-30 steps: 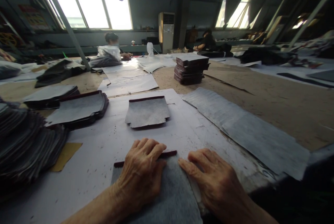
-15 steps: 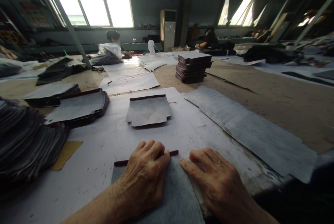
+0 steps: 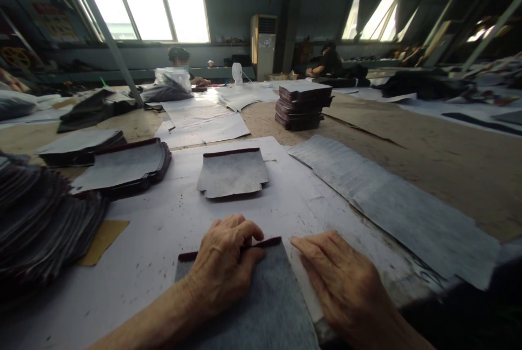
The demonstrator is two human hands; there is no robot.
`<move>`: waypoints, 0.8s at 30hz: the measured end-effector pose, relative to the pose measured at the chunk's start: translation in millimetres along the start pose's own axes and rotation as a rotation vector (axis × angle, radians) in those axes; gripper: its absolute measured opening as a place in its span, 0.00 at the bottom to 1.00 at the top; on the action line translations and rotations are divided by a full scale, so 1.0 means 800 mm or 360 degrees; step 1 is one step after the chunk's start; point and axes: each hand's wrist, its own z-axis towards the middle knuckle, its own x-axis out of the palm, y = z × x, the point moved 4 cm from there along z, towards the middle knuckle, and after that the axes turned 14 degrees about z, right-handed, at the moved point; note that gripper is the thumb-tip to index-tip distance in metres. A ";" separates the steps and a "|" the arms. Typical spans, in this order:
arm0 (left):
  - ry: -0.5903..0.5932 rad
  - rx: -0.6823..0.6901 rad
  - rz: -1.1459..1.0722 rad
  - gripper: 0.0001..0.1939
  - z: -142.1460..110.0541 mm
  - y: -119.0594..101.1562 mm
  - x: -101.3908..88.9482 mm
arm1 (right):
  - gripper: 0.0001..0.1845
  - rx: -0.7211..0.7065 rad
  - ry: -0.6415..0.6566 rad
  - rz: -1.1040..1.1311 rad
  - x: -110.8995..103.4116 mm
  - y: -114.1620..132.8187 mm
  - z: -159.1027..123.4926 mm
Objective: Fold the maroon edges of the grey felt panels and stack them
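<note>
A grey sheet piece [image 3: 269, 295], fabric-like, lies in front of me with a dark red strip folded along its far edge. My left hand [image 3: 228, 257] rests on it, fingers curled over that folded edge and the thumb on the near side. Just off the piece's right side, my right hand [image 3: 342, 274] lies on the white sheet, fingers stretched out and holding nothing. Farther up is a smaller grey cut piece [image 3: 232, 173], also with a dark red edge along its top.
Stacks of cut pieces [image 3: 44, 225] crowd the left, beside a yellow card [image 3: 104, 241]. A dark red stack [image 3: 302, 105] stands farther back. Along the right runs a long grey strip [image 3: 391, 203]. Two people are at the far side of the table.
My left thumb has drawn back from the folded edge, showing more of the strip. My right hand has shifted slightly right, its fingers straighter. The grey piece has barely moved.
</note>
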 end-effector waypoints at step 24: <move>-0.0007 -0.0048 -0.0340 0.05 0.004 -0.001 -0.005 | 0.07 0.0797 0.0240 0.0523 0.006 -0.022 0.033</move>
